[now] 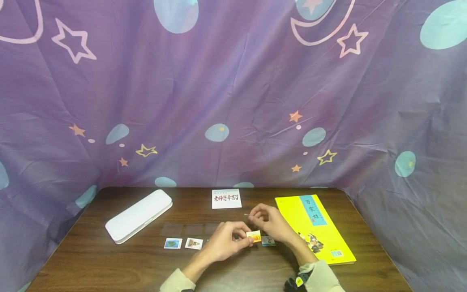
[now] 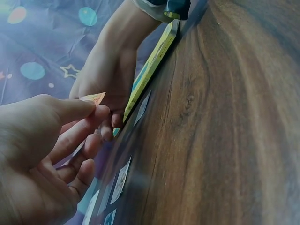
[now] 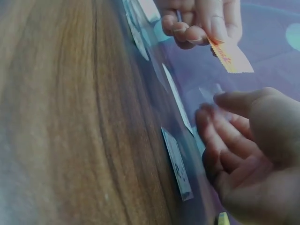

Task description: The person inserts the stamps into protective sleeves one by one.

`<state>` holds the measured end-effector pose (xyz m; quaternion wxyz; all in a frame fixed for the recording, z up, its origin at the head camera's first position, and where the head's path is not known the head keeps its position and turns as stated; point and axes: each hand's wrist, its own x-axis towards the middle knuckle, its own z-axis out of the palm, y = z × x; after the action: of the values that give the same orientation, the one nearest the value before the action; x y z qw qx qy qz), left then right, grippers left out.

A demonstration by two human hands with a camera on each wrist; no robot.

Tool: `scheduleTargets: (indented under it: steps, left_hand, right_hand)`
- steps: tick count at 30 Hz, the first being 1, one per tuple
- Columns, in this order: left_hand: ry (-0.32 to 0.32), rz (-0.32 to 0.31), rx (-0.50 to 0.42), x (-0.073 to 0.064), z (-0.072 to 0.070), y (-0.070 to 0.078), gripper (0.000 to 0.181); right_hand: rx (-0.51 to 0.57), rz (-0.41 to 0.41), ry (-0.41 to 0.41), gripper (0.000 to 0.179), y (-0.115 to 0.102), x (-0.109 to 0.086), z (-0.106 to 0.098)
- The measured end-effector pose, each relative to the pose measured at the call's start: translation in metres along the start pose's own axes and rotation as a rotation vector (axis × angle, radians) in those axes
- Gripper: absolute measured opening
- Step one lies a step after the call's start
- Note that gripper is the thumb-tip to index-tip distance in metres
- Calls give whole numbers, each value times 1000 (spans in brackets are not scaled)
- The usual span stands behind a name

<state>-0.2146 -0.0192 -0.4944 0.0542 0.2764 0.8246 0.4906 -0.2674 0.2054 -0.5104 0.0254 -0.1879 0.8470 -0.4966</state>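
Note:
My left hand (image 1: 227,241) pinches an orange-and-white stamp (image 1: 253,236) with serrated edges between thumb and forefinger, held above the table; it shows clearly in the right wrist view. Just beyond it, my right hand (image 1: 271,222) pinches a small see-through piece (image 3: 210,93) like a clear sleeve, its thin edge showing in the head view. Under the right hand lies a stamp with a dark and blue-green picture (image 1: 268,241). To the left lie a blue-green stamp (image 1: 173,243) and a stamp with a brown figure (image 1: 193,243). Another stamp is mostly hidden behind the left hand.
Faint clear sleeves (image 1: 173,229) lie in a row behind the stamps. A white case (image 1: 139,216) sits at the left, a white card (image 1: 226,198) with red-brown writing at the back, and a yellow book (image 1: 330,239) at the right. A purple curtain (image 1: 233,97) surrounds the wooden table (image 1: 109,267).

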Motion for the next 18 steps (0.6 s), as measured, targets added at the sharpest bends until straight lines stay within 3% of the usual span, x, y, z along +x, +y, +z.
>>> scheduleTargets:
  steps: [3, 6, 13, 18]
  left_hand:
    - [0, 16, -12, -2, -4, -2, 8]
    - [5, 31, -23, -6, -9, -4, 9]
    - [57, 27, -1, -17, -26, -12, 12]
    - [126, -20, -43, -25, -40, -22, 14]
  right_hand:
    - [115, 30, 4, 29, -1, -2, -1]
    - [145, 60, 16, 38, -4, -3, 1]
    - [141, 88, 33, 19, -9, -8, 10]
    - [173, 83, -3, 22, -12, -16, 18]
